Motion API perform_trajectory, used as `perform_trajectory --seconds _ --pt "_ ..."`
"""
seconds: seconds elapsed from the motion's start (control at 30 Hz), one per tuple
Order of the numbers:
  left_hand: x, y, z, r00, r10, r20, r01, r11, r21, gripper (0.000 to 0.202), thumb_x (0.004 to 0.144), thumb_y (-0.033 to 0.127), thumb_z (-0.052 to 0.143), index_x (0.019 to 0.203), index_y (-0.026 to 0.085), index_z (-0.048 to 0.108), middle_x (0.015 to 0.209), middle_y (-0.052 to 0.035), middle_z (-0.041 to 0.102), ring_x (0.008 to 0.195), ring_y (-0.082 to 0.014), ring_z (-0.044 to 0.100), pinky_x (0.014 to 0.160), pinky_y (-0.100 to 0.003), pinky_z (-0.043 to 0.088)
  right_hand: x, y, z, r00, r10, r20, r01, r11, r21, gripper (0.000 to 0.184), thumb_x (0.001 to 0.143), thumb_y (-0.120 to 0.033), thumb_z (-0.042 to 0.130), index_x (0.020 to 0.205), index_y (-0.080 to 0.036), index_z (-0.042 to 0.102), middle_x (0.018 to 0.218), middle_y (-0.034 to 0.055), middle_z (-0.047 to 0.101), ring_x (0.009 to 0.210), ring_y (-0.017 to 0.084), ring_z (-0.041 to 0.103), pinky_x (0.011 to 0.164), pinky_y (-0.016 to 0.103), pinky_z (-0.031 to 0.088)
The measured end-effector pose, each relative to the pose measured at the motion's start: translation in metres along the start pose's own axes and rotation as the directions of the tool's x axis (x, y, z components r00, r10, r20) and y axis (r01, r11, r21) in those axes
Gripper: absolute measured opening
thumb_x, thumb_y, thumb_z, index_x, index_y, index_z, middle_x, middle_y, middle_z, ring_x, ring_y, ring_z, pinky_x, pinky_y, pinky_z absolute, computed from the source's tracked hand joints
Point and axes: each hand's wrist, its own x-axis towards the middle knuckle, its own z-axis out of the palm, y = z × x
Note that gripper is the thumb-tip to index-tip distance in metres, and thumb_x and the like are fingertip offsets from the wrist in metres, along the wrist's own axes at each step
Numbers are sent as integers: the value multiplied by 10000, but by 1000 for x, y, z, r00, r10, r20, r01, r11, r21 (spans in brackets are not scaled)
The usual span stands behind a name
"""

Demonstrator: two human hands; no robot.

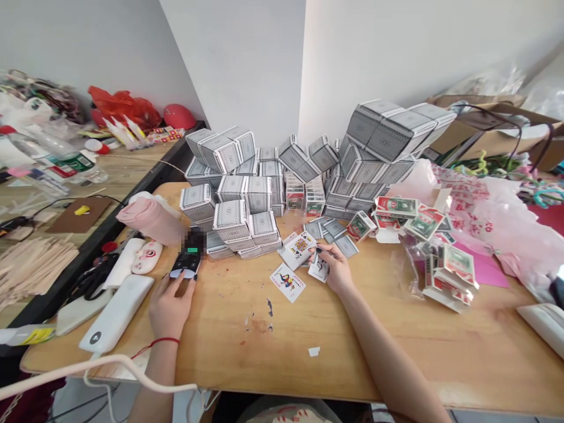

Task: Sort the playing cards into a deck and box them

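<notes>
My left hand (171, 308) rests at the lower edge of a dark smartphone (189, 252), fingers stretched out and touching it. The phone stands tilted near a pink rolled bundle, its screen partly blurred. My right hand (335, 267) is closed on a playing card (318, 269), pinched between thumb and fingers; whether it is more than one card I cannot tell. Beside it is a small pile of playing cards with a king (299, 249) face up on top. A joker card (287, 282) lies face up on the table, and several grey-backed cards (330, 229) lie behind.
Stacks of grey patterned card blocks (244, 194) stand along the back, with a taller stack (388, 132) at right. Opened card boxes (453, 273) and plastic bags (476, 200) lie right. A white power bank (117, 314) and a cable (101, 362) are at left.
</notes>
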Motion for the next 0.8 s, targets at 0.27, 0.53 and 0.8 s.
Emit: perform_trajectory --seconds 0.27,0.53,0.8 --pt "0 0 0 1000 -18 14 18 1000 -17 288 752 370 547 971 216 652 1081 -81 592 1049 -246 514 918 -371 401 2 1 -4 1000 5 18 -5 1000 -11 142 627 -294 639 739 -226 585 806 18 674 649 208 631 555 351 501" --pt "-1 0 1 1000 3 -3 -3 1000 -14 298 757 385 534 954 197 655 1084 -90 591 1034 -241 523 910 -346 400 0 -8 2 999 27 30 -30 994 107 446 734 -434 533 1153 -289 482 814 8 653 653 198 625 581 364 501" --pt "0 1 0 1000 -21 2 21 1000 -22 278 746 386 541 933 214 654 1065 -75 594 1010 -224 532 897 -332 402 0 -6 -1 999 26 36 -29 997 73 447 695 -297 581 1132 -272 488 808 11 657 684 208 634 578 370 516"
